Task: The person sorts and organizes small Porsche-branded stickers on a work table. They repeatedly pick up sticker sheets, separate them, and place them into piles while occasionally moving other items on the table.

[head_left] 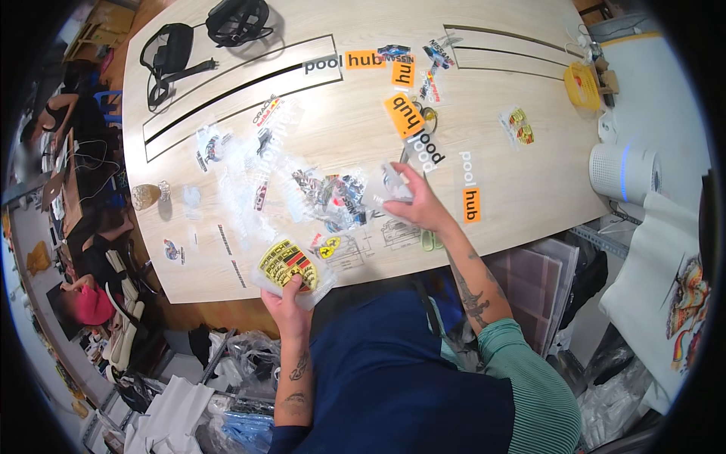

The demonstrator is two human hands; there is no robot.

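Near the table's front edge, my left hand (289, 309) grips shield-shaped stickers (278, 261) in yellow, black and red on clear film, thumb on top. Farther right, my right hand (423, 203) pinches a translucent film sticker (381, 189) whose print is hard to make out. Between the hands lies a loose pile of colourful stickers (344, 200) on clear film. Small yellow shield stickers (328, 247) rest just right of my left hand's stickers. Beyond my right hand are overlapping orange and black lettering stickers (404, 113); another such sticker (472, 204) lies to its right.
A black power adapter (172, 45) and black strapped headgear (237, 21) sit at the far left. On the right are a yellow basket-like container (581, 85) and a white cylindrical device (623, 169) with a blue light. Glass jars (146, 196) stand at the left edge. People sit beyond.
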